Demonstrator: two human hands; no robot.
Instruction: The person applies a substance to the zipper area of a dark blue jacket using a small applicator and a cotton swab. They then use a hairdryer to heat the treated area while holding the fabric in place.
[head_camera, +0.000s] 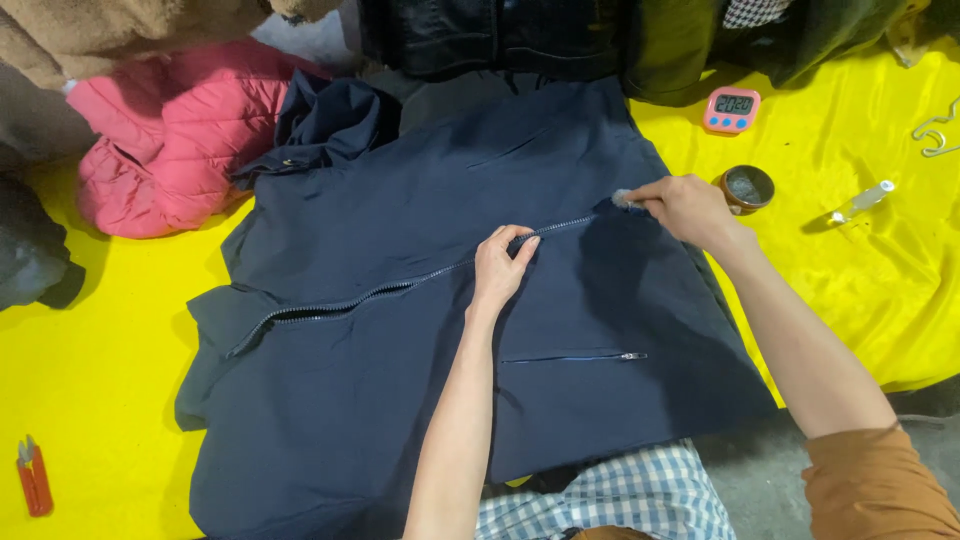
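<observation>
Hands work along the closed zipper (400, 285) of a navy jacket (420, 330) spread flat across a yellow table cover (90, 370). The left hand (497, 268) presses its fingertips on the zipper line near the middle, while the right hand (688, 208) pinches a small pale tuft (622, 198) at the zipper's end. A small round tin (748, 188) sits just beside the right hand, a pink digital timer (732, 109) beyond it, red snips (33, 478) well apart at the cover's near left.

Garment workroom, by the evidence before me: a table under a yellow cloth (100, 380), jackets heaped along its far edge (170, 140), red thread snips (33, 478), a pink digital timer (732, 109), a wire hanger (935, 135).
</observation>
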